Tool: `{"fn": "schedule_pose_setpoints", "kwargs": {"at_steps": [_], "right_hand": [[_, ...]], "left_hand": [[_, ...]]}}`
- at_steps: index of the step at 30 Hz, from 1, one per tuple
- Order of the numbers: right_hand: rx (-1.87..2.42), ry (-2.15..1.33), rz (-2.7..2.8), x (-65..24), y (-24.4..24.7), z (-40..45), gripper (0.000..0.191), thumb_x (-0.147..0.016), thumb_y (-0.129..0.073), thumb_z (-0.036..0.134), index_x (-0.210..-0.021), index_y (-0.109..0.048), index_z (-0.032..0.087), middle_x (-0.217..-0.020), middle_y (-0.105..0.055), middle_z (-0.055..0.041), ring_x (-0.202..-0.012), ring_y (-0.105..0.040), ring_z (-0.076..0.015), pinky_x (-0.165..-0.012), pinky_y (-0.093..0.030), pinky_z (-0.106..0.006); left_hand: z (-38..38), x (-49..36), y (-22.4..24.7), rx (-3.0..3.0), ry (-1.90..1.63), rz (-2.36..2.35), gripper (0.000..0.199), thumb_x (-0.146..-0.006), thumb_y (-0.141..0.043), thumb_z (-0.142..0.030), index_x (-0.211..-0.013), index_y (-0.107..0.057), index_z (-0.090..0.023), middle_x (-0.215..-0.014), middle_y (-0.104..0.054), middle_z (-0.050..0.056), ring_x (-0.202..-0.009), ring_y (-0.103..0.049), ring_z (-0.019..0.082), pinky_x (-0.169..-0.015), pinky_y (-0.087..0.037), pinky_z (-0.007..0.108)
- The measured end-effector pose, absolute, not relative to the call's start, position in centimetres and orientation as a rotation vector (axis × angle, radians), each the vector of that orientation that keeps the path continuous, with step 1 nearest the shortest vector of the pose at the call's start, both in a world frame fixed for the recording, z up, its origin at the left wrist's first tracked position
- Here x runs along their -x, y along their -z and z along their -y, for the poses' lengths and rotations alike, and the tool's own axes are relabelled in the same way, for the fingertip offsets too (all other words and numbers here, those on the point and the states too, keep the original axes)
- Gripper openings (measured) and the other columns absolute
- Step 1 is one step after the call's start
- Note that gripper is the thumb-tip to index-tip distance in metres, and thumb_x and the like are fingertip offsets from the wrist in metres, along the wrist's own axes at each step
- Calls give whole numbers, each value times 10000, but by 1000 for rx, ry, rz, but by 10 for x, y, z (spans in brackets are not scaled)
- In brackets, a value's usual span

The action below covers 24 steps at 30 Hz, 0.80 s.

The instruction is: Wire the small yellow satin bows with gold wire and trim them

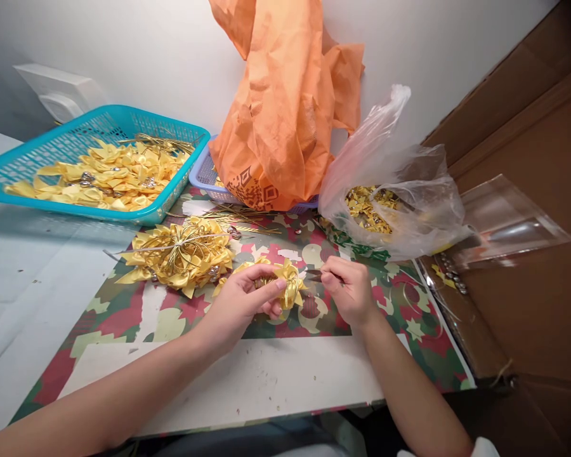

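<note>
Just right of the large yellow bundle (pixel 178 257), the left hand (pixel 247 295) is gripping a yellow flower (pixel 292 287) between thumb and fingers; farther right of the bundle, the right hand (pixel 349 287) is pinching a thin dark piece (pixel 315 274), too small to identify. The flower is looking light, its satiny petals probably soft, slippery and easily creased, so its gold wire (pixel 267 280) is likely offering the firmer hold.

On my feed, I'm counting two hands (pixel 247 293) (pixel 353 291), two baskets (pixel 174 198) (pixel 202 170), one orange bag (pixel 285 108), one plastic bag (pixel 356 155), one clear packet (pixel 549 225), one tied bundle (pixel 195 263), countless yellow petals (pixel 124 166)!
</note>
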State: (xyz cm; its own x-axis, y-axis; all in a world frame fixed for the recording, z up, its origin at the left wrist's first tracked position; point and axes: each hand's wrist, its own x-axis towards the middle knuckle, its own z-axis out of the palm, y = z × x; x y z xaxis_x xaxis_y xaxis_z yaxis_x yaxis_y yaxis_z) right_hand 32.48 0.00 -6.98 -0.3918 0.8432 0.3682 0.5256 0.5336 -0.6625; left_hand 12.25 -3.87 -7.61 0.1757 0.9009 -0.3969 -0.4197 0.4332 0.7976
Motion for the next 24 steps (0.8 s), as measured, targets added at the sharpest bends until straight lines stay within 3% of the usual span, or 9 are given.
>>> {"fn": "schedule_pose_setpoints", "kwargs": {"at_steps": [6, 15, 24], "right_hand": [[998, -355, 2186, -316, 72, 4, 602, -952, -315, 630, -622, -538, 178, -527, -434, 6, -491, -363, -107, -511, -259, -264], [994, 201, 2249, -314, 72, 6, 444, -907, -533, 535, -650, -594, 179, -553, -549, -9, -508, -411, -114, -525, -271, -274], [990, 320, 2245, -315, 70, 9, 372, -883, -603, 477, -670, -603, 173, -578, -587, -18, -541, -461, -125, -543, -285, -286]], "left_hand": [[39, -122, 72, -541, -1017, -1005, 391, -609, -858, -329, -845, -587, -174, -568, -591, -74, -417, -551, 71, -427, -447, 180], [39, -122, 75, -566, -1007, -984, 366, -642, -842, -329, -877, -610, -172, -520, -582, -78, -431, -559, 70, -429, -429, 159], [39, -122, 78, -588, -1002, -975, 368, -664, -834, -315, -924, -629, -155, -505, -616, -64, -430, -560, 64, -434, -441, 149]]}}
